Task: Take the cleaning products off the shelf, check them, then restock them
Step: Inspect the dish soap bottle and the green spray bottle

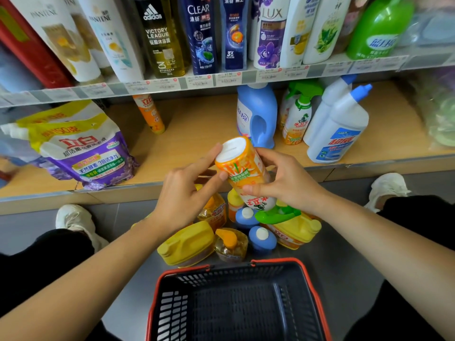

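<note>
Spray bottle (246,173) upside down in both hands, in front of the lower shelf (197,134).

Held over a pile (221,232) of yellow, orange and blue bottles on the floor, white base up, green trigger down; touching the pile or just above it, cannot tell. Right hand (283,180) grip curled round the label side. Left hand (187,193) grip narrow, pinching with forefinger at the base rim and thumb on the label. Behind, on the lower shelf: blue jug (257,116), just beside it a matching sprayer (296,119), then two white bottles (337,129); well apart to the left, a purple bag (81,148). Nearest the camera, a black basket (315,291) with red rim on the floor.
</note>
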Action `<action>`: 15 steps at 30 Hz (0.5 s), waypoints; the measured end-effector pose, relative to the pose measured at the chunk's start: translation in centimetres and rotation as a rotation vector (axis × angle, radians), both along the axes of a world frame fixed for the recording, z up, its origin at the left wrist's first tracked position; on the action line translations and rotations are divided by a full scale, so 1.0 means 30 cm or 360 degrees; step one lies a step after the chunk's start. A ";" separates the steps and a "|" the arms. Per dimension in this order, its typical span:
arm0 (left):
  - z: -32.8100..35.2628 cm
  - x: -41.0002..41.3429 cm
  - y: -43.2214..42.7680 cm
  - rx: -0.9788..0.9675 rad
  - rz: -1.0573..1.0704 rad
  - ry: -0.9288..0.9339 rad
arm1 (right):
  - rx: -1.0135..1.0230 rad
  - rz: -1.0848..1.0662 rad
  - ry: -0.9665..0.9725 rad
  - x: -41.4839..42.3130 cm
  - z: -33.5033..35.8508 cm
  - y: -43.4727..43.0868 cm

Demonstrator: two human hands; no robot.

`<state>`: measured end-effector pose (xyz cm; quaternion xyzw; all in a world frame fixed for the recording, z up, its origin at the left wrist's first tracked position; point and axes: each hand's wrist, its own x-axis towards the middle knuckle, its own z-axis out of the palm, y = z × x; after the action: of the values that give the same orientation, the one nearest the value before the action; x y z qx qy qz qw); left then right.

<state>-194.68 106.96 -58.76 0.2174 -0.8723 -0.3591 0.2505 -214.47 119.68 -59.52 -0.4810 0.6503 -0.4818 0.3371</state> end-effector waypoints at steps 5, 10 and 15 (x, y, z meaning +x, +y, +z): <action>-0.094 -0.016 0.003 0.0061 0.0024 -0.0315 | 0.0039 -0.0076 -0.0144 -0.022 -0.006 0.002; -0.207 -0.024 0.003 0.0454 -0.0154 -0.0673 | -0.0024 -0.0179 -0.0348 -0.037 0.003 0.000; -0.256 -0.005 -0.001 0.1017 -0.0154 -0.0524 | -0.0134 -0.0247 -0.0635 -0.022 0.012 -0.024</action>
<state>-194.84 106.94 -66.44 0.2982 -0.7541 -0.5851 0.0087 -215.13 118.95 -59.17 -0.3382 0.5852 -0.6186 0.4006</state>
